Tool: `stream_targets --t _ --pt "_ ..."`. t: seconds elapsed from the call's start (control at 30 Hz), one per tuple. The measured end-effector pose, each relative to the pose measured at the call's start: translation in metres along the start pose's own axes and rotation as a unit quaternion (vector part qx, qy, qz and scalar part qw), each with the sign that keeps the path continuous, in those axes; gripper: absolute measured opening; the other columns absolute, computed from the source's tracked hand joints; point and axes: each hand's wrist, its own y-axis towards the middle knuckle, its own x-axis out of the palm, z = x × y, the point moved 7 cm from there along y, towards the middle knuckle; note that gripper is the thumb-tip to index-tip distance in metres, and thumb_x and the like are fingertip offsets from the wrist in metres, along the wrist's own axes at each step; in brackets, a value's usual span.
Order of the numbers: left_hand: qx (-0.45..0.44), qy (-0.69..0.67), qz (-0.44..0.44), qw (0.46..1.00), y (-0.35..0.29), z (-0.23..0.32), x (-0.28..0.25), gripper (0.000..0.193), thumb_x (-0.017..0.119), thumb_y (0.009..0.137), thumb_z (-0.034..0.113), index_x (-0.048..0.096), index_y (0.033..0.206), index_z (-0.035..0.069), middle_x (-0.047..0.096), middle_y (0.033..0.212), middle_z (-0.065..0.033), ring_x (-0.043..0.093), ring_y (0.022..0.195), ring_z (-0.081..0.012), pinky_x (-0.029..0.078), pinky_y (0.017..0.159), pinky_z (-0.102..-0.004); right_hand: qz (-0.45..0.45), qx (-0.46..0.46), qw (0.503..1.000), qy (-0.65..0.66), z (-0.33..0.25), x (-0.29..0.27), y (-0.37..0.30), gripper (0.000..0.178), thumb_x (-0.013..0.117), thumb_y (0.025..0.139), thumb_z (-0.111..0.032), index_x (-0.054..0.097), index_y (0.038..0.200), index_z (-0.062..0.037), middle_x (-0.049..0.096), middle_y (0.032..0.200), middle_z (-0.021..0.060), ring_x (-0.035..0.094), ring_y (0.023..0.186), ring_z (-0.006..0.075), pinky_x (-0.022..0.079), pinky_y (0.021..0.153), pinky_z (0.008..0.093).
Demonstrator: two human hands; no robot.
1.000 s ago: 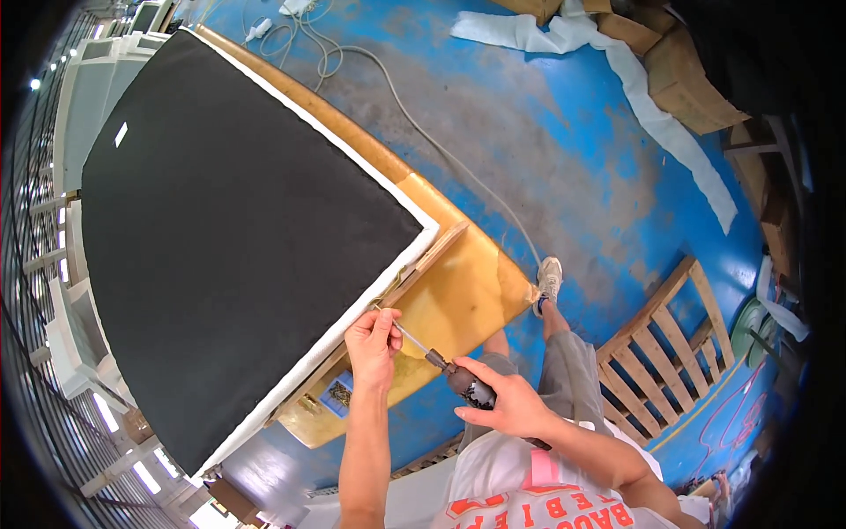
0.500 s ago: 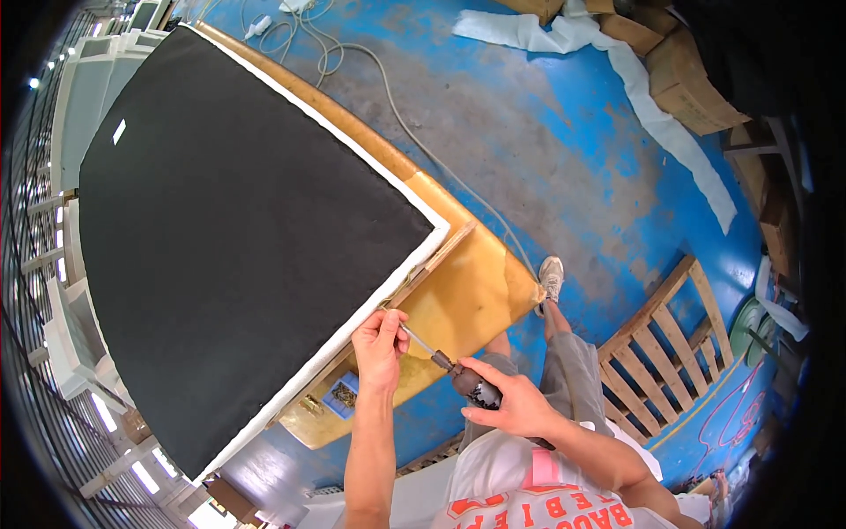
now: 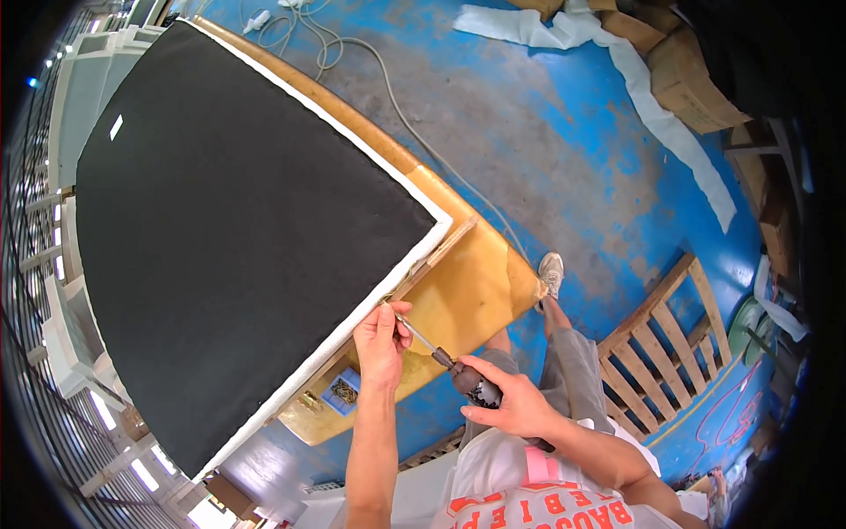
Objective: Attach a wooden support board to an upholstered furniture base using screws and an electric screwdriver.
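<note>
My right hand (image 3: pixel 511 398) is wrapped round a dark power screwdriver (image 3: pixel 467 379) with a long thin bit (image 3: pixel 421 337) that slants up and left. The bit's tip ends by the fingertips of my left hand (image 3: pixel 381 339). Those left fingers are pinched together at the edge of a large padded panel (image 3: pixel 256 220), black on top with a white border. What they pinch is too small to make out. A strip of wood (image 3: pixel 445 249) shows under the panel's edge, beside my left hand.
Beneath the panel is a yellow-brown padded tabletop (image 3: pixel 476 291). A blue box (image 3: pixel 342 391) of small metal pieces sits on it, near my left forearm. A grey cable (image 3: pixel 397 110) runs across the blue floor. At right lies a slatted wooden frame (image 3: pixel 661 348); cardboard boxes (image 3: pixel 692 84) stand far right.
My left fingers have shifted slightly, and more of the bit's end shows beside them. My right hand keeps its hold on the screwdriver, nearly in the same place.
</note>
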Motion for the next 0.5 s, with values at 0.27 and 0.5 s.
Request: stream_targets --t 0.27,0.5 --pt "-0.010 0.015 -0.010 1.000 0.001 0.002 0.001 0.033 0.054 0.107 0.028 0.072 0.103 0.001 0.058 0.066 0.0009 0.050 0.056 -0.0076 0.040 0.053 -0.0215 0.006 0.014 1.000 -0.010 -0.008 0.000 -0.002 0.077 0.079 0.084 -0.027 0.043 0.152 -0.0199 0.070 0.085 0.0130 0.065 0.064 0.0236 0.052 0.065 0.0338" --pt "-0.030 0.003 -0.038 0.999 -0.003 0.001 -0.002 0.028 0.055 0.106 0.024 0.069 0.109 0.001 0.058 0.072 0.0003 0.051 0.062 -0.0094 0.041 0.056 -0.0227 -0.001 0.036 0.999 0.002 -0.014 0.003 0.003 0.076 0.079 0.083 -0.023 0.045 0.151 -0.0169 0.070 0.098 0.0125 0.067 0.079 0.0231 0.052 0.075 0.0328"
